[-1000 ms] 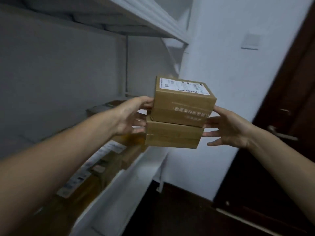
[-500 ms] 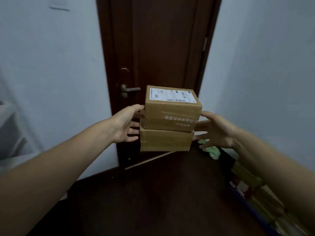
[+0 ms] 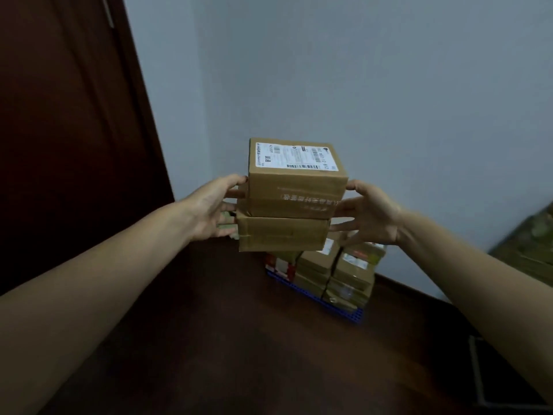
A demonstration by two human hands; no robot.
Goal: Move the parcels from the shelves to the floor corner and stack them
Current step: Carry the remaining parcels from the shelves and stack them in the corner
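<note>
— Why a hand on each side?
— You're carrying two at once. The brown cardboard parcel with the white label [image 3: 296, 178] rests on the flatter brown cardboard parcel [image 3: 282, 235], so your left hand [image 3: 214, 209] and right hand [image 3: 371, 214] squeeze inward, fingers spread and nearly straight, arms outstretched, above the stacked cardboard parcels [image 3: 329, 274] in the floor corner

Dark brown door [image 3: 59, 130] seen at left. Pale grey walls [image 3: 389, 85] joined in corner. Dark floor [image 3: 239, 339] spread below. Blue grid pallet [image 3: 356, 316] laid on floor near corner. Mottled greenish object [image 3: 532, 250] cut off at right edge.
</note>
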